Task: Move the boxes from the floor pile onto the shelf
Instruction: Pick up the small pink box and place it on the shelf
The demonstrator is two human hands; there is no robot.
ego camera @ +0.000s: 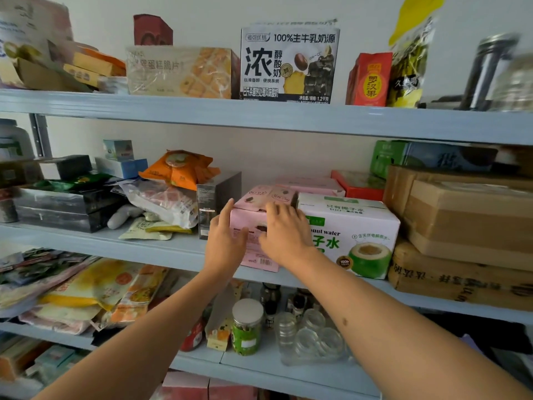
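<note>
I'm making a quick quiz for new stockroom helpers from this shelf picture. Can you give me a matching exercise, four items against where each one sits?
Things:
1. pink box
2. coconut water box
3. black-and-white milk carton
4. green-labelled jar

Places:
A. on the top shelf, left of a red carton
B. on the shelf below the hands, beside clear round containers
C. on the middle shelf, under both hands
D. on the middle shelf, left of the brown cardboard boxes

Pairs: 1-C, 2-D, 3-A, 4-B

The left hand and right hand both rest on the pink box.
</note>
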